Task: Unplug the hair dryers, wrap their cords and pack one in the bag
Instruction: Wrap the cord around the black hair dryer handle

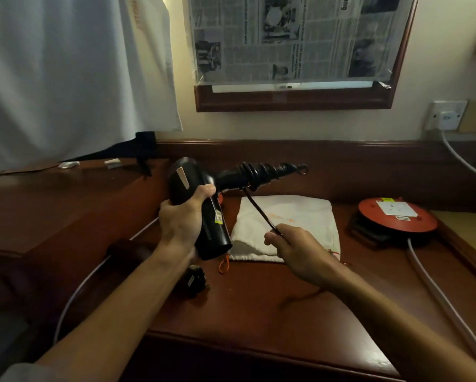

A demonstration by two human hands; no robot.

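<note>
Above the dark red-brown wooden worktop [258, 299]: cord-wrapping under way on one dryer.

Nearest, a black plug [194, 279] lies loose on the wood, apparently unplugged. The left hand [180, 224] curls its fingers round the barrel of the black plastic hair dryer [203, 205], held aloft; the right hand [300, 249] pinches the thin black cord [258, 210], drawn taut from several turns already coiled round the handle. Beyond lies the white cloth drawstring bag [286, 227], flat and seemingly empty; further right sits a red round extension reel [396, 219]. Wrapping looks partly done; packing remains. No second dryer can be clearly made out.
</note>
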